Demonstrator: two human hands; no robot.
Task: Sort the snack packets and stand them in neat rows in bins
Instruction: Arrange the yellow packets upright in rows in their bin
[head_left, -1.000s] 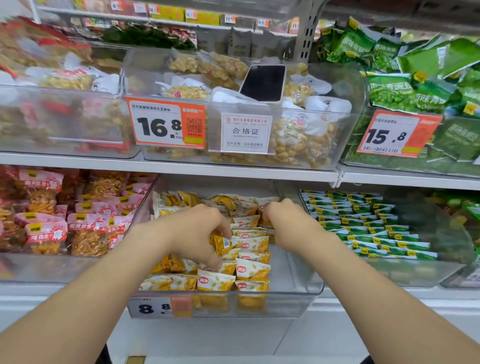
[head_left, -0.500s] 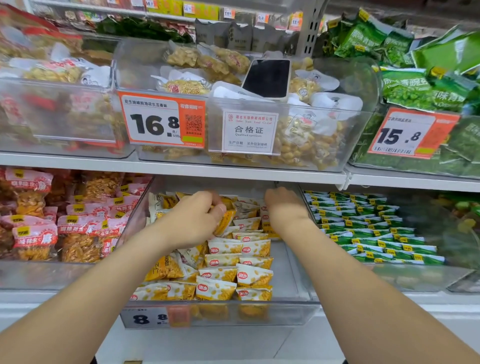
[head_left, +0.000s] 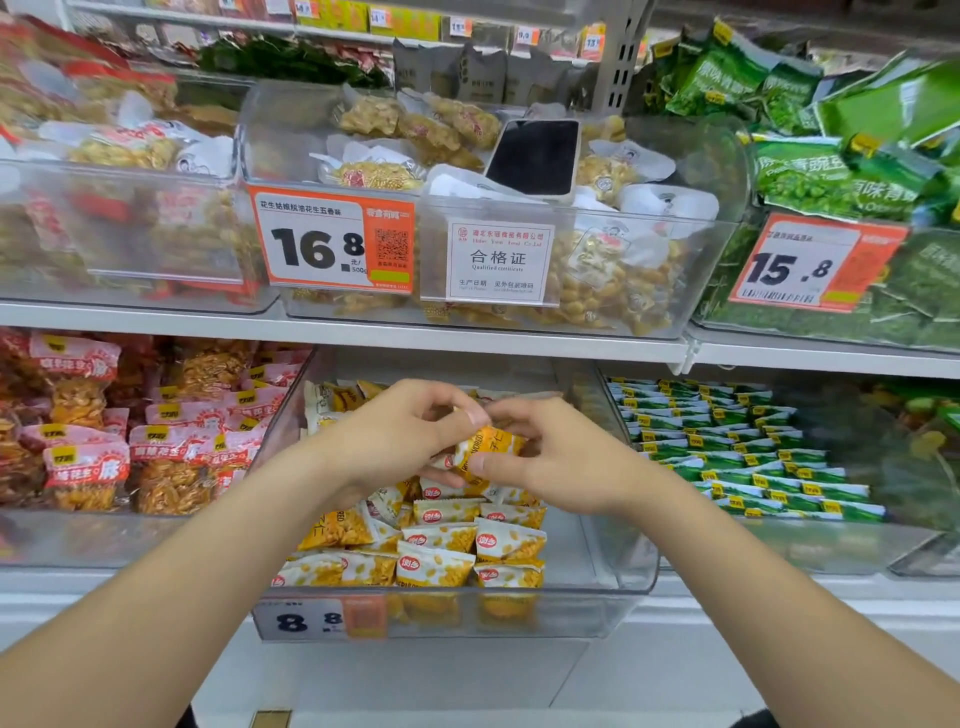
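Note:
A clear plastic bin (head_left: 597, 592) on the lower shelf holds several small yellow-and-white snack packets (head_left: 441, 564). On its right side they stand in rows; on the left they lie loose. Above the bin's middle, my left hand (head_left: 395, 436) and my right hand (head_left: 550, 457) meet and both pinch one yellow packet (head_left: 485, 448) between fingers and thumbs. The packet is lifted off the pile and partly hidden by my fingers.
Left of the bin stands a bin of red snack bags (head_left: 104, 441); right of it a bin with green packets (head_left: 737, 452) in neat rows. The shelf above carries bins of peanuts, a black phone (head_left: 535, 156) lying on them, and price tags.
My left hand lifted a yellow packet out of the left pile. My right hand came back from the bin's rear and took hold of the same packet. Both hands now meet in the middle.

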